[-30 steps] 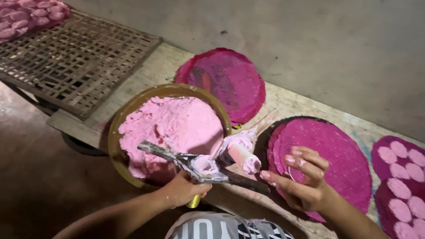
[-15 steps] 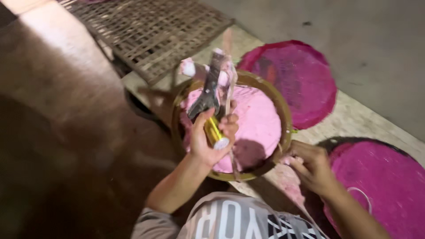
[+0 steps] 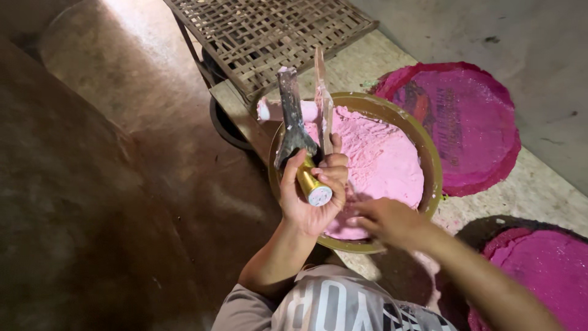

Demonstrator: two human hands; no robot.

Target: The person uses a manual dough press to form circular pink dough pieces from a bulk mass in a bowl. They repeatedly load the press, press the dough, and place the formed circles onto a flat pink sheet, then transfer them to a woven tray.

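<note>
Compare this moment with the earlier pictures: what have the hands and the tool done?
The left hand has swung the paste-caked tool from lying flat across the bowl to upright and still grips its brass handle. The right hand left the magenta mat and now reaches into the pink paste. Bowl, mats and bamboo rack stayed put.

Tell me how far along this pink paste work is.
Done: two round trays and are already coated deep pink. In hand: the left hand grips a paste-smeared tool with a brass-coloured handle, held upright; the right hand reaches into the bowl. Left: the bowl holds plenty of pink paste, and the woven rack shows nothing on it.
</note>
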